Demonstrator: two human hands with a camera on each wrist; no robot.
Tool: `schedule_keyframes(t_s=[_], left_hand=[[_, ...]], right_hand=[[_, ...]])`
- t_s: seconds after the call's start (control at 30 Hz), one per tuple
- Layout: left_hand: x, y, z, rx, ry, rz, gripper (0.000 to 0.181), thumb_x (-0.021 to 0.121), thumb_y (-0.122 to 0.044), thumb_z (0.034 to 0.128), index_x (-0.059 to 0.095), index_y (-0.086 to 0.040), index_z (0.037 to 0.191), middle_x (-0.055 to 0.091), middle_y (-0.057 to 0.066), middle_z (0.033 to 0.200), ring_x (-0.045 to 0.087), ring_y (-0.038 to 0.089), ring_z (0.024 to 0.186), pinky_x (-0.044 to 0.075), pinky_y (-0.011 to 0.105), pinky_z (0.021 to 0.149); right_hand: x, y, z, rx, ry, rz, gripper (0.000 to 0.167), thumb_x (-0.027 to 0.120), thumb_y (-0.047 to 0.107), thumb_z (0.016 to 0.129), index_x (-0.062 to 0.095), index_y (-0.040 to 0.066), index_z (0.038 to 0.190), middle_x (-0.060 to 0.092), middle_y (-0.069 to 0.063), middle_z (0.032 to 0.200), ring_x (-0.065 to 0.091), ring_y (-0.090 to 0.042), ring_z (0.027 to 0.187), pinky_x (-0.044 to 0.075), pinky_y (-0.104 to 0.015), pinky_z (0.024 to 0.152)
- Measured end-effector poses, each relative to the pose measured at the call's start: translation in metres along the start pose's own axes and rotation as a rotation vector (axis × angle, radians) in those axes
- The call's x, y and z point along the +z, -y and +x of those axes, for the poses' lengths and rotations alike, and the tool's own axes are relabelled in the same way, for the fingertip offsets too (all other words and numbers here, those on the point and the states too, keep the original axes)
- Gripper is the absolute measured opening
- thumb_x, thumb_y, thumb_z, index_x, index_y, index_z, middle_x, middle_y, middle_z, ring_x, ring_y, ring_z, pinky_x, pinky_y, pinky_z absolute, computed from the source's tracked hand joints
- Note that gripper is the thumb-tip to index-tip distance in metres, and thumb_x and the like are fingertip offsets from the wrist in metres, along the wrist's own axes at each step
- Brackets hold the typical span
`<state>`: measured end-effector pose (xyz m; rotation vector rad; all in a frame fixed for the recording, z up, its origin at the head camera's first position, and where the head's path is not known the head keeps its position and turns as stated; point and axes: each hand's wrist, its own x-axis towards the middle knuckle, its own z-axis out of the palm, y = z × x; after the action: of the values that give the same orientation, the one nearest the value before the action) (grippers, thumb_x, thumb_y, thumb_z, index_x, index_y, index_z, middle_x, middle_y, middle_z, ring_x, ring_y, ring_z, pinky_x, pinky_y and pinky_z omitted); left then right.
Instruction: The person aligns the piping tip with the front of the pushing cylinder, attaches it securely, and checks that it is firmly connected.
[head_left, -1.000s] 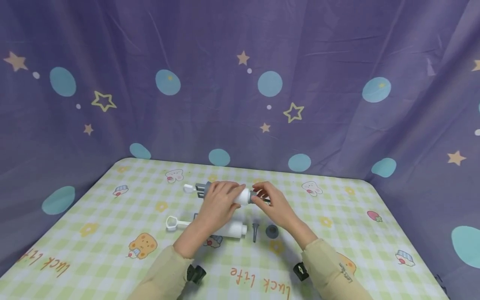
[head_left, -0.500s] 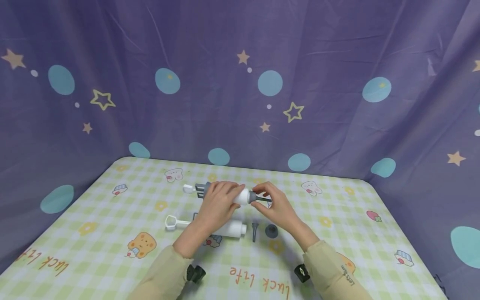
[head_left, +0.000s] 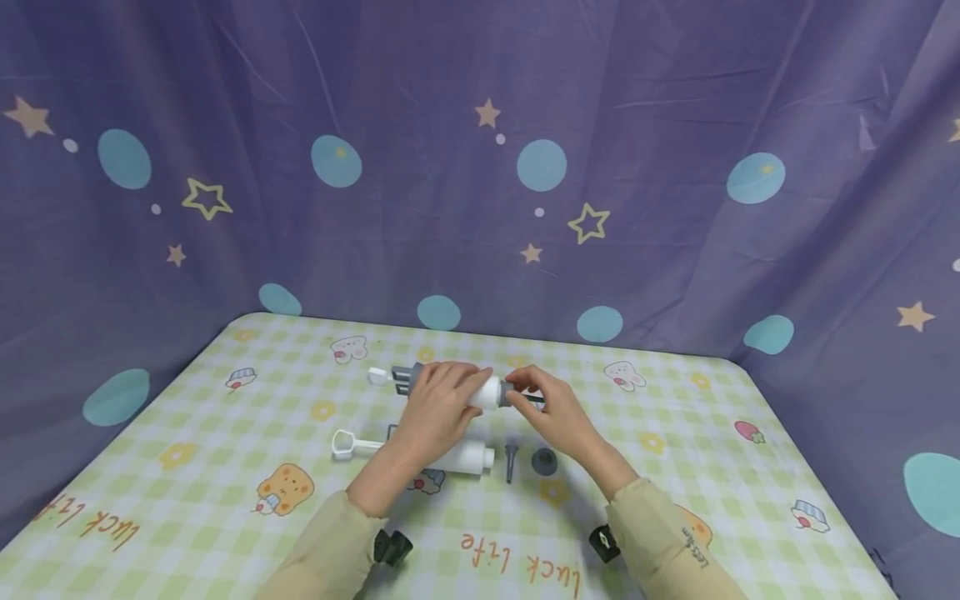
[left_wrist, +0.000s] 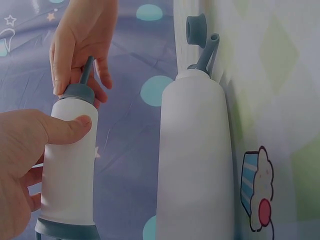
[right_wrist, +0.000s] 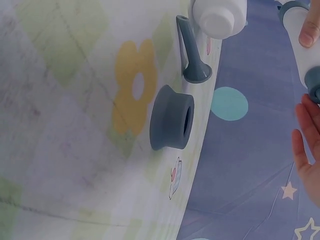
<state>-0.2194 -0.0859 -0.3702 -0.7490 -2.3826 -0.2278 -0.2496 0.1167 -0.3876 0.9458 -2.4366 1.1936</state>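
My left hand (head_left: pixel 442 408) grips the white barrel of a large plastic syringe (head_left: pixel 488 395), held level above the table. A grey finger flange (head_left: pixel 408 378) and a white plunger handle (head_left: pixel 378 377) stick out past its left end. At the other end, my right hand (head_left: pixel 553 410) pinches the grey nozzle cap (left_wrist: pixel 77 93) between thumb and fingers; its thin spout points away from the barrel. In the left wrist view the cap sits against the barrel's end. The palm side of my left hand is hidden in the head view.
A second white syringe (head_left: pixel 467 457) lies on the checked tablecloth (head_left: pixel 315 550) nearer me, partly behind my left forearm. To its right are a loose grey nozzle (right_wrist: pixel 191 50) and a grey ring-shaped piece (right_wrist: pixel 171 119). A purple curtain (head_left: pixel 420 108) hangs behind.
My right fingers loosen slightly around the cap half a second ago, showing more of the spout, and now close on it again. The left hand and syringe stay almost still.
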Motion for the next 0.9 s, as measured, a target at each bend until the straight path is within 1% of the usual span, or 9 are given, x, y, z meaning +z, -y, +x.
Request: schedule_keyframes(t_s=[0.2,0.4,0.6,0.73,0.83,0.9], left_hand=[[-0.0006,-0.0004,-0.0006,0.007,0.002,0.001,0.054,0.076,-0.022,0.0723,0.058,-0.014,0.122,0.06,0.004,0.112,0.054,0.022,0.106,0.037,0.043,0.093],[-0.0012,-0.0019,-0.0002,0.021,0.0,0.011,0.054,0.076,-0.023,0.0725,0.058,-0.015,0.122,0.06,0.003,0.112,0.054,0.021,0.105,0.038,0.042,0.092],[0.0,-0.0028,-0.0012,0.02,0.004,0.013,0.054,0.076,-0.024,0.073,0.058,-0.014,0.123,0.06,0.003,0.112,0.054,0.021,0.106,0.038,0.042,0.092],[0.001,-0.0033,-0.0026,0.019,0.0,0.009,0.053,0.076,-0.023,0.0728,0.058,-0.014,0.122,0.06,0.003,0.112,0.054,0.02,0.105,0.039,0.042,0.092],[0.001,-0.0028,-0.0031,0.017,-0.006,0.008,0.053,0.076,-0.022,0.0726,0.059,-0.014,0.122,0.06,0.003,0.112,0.054,0.02,0.105,0.039,0.042,0.091],[0.0007,-0.0019,-0.003,0.014,-0.009,0.006,0.052,0.076,-0.022,0.0721,0.059,-0.014,0.121,0.061,0.003,0.111,0.054,0.021,0.105,0.039,0.042,0.092]], right_hand=[[0.0007,0.0003,0.0014,0.022,0.007,-0.017,0.023,0.05,0.028,0.094,0.058,0.013,0.109,0.064,0.003,0.097,0.06,-0.008,0.086,0.051,-0.028,0.078],[0.0012,-0.0003,0.0021,0.039,0.009,-0.005,0.019,0.046,0.027,0.096,0.059,0.015,0.104,0.064,0.005,0.083,0.06,-0.005,0.074,0.052,-0.023,0.067],[0.0021,-0.0021,0.0027,0.053,0.013,-0.004,0.02,0.045,0.027,0.096,0.06,0.015,0.101,0.062,0.007,0.075,0.06,-0.011,0.068,0.05,-0.022,0.062],[0.0023,-0.0019,0.001,0.072,0.017,-0.006,0.022,0.043,0.029,0.097,0.061,0.016,0.102,0.064,0.006,0.079,0.061,-0.014,0.07,0.049,-0.023,0.062],[0.0024,-0.001,-0.0001,0.074,0.011,0.007,0.023,0.045,0.03,0.096,0.06,0.016,0.106,0.066,0.004,0.091,0.062,-0.015,0.077,0.05,-0.025,0.067],[0.0026,-0.0008,-0.0005,0.059,0.0,0.018,0.023,0.051,0.029,0.093,0.059,0.016,0.11,0.065,0.002,0.099,0.062,-0.013,0.082,0.051,-0.027,0.073]])
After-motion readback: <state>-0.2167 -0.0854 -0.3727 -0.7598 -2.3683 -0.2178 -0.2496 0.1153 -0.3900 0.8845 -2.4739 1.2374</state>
